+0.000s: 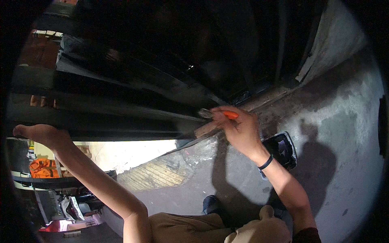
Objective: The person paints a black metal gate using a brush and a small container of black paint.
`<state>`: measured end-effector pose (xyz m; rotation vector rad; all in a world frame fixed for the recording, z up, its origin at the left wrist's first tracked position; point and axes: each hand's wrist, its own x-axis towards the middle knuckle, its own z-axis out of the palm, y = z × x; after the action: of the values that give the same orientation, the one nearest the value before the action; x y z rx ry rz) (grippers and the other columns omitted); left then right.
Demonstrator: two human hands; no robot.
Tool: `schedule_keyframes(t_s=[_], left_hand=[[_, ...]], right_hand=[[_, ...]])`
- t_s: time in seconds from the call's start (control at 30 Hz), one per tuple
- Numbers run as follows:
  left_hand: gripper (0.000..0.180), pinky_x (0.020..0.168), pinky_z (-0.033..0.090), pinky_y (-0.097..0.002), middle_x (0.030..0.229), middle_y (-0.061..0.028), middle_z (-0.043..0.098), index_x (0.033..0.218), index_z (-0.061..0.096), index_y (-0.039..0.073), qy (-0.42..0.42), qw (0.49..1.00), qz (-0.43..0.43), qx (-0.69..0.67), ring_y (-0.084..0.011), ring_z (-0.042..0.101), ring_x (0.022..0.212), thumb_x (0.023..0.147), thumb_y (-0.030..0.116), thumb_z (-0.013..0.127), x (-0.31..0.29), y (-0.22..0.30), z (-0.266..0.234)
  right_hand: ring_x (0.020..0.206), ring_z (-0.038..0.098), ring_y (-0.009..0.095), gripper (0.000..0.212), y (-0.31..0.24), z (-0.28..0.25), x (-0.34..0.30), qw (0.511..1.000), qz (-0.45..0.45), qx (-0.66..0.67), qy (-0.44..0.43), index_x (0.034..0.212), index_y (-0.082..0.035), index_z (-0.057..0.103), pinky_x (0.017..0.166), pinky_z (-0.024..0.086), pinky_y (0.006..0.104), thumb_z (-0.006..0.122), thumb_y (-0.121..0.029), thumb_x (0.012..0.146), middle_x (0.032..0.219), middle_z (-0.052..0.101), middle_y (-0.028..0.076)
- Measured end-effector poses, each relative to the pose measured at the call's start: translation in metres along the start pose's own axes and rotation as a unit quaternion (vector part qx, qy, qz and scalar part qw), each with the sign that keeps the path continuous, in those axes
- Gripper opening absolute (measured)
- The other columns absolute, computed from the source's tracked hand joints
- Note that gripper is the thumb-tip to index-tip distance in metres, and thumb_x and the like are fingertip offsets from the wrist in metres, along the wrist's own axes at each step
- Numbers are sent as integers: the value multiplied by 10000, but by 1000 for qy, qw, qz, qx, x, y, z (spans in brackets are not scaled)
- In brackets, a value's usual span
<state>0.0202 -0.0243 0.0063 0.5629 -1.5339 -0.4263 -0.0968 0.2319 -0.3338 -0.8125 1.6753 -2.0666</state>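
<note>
Gripped brush (231, 115) in right hand (240, 125) mid-frame, couldn't tell grip of left hand (39, 133) far left, likely painted gate (133, 135), needed steady strokes.

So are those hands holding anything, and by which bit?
The right hand holds a brush by its orange handle. The left hand is at the edge of the dark frame; I can't tell whether it grips it.
</note>
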Motion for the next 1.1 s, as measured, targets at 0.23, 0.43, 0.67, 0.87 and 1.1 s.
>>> schedule_keyframes(t_s=[0.23, 0.43, 0.67, 0.87, 1.1], left_hand=[[1017, 1110, 524, -607, 1554, -227, 574, 1642, 404, 89, -65, 997, 35, -16, -390, 593, 1414, 1045, 860, 117, 11, -5, -5], [1025, 1108, 523, -603, 1561, -224, 586, 1658, 386, 101, -127, 991, 43, -27, -404, 615, 1402, 1039, 871, 115, 27, -23, -18], [1004, 1152, 509, -507, 1410, -281, 659, 1564, 509, 16, -179, 975, 119, -60, -353, 650, 1339, 1076, 811, 138, 37, -42, -33], [1075, 1161, 491, -509, 1382, -309, 667, 1529, 542, -27, -163, 981, 82, -59, -372, 652, 1334, 1054, 844, 128, 25, -31, -36], [1160, 1172, 470, -511, 1350, -342, 676, 1489, 582, -76, -175, 979, 54, -87, -394, 653, 1328, 1028, 882, 116, 24, -23, -26]], right_hand=[[969, 837, 219, 213, -36, 9, -4, 988, -109, 109, 32, 1239, -22, 785, 791, 646, 310, 731, -138, 1068, 1027, 848, 133], [975, 826, 267, 219, 7, -14, -57, 975, -127, -181, -39, 1222, 23, 766, 809, 671, 355, 745, -30, 1011, 1128, 814, 173], [952, 789, 274, 366, -74, 10, -27, 822, -411, -364, -153, 1257, -61, 769, 824, 677, 370, 859, -209, 934, 1150, 754, 140], [961, 798, 297, 447, -110, 24, -21, 736, -541, -397, -93, 1337, -33, 743, 839, 694, 382, 851, -218, 945, 1233, 747, 215], [926, 789, 289, 395, -8, 21, -61, 752, -421, -470, -190, 1275, 4, 727, 789, 665, 367, 846, -166, 940, 1111, 762, 193]])
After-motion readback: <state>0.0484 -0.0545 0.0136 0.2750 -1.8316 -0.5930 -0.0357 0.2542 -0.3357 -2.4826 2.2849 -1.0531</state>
